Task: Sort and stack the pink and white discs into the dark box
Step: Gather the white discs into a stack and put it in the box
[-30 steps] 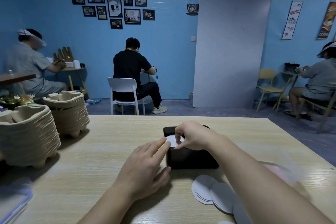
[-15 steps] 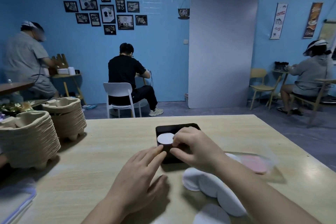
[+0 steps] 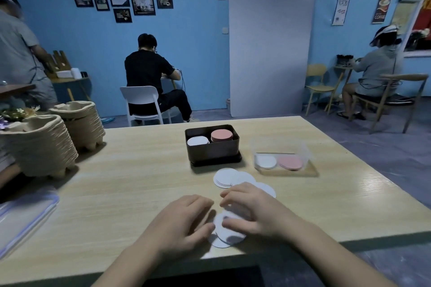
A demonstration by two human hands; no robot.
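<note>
The dark box stands mid-table, holding a white disc stack on its left and a pink disc stack on its right. Loose white discs lie overlapped in front of the box. More white discs lie by the table's front edge. My right hand curls over these, with thumb and fingertips pinching the top one. My left hand rests flat beside them, its thumb touching their left edge and nothing in its grasp.
A clear plastic tub right of the box holds a white disc and pink discs. Two stacks of pulp trays stand at the left. A clear lid lies front left. Several people sit at other tables.
Both hands have pulled back from the dark box to the white discs at the table's front edge. The white disc placed in the box stays there.
</note>
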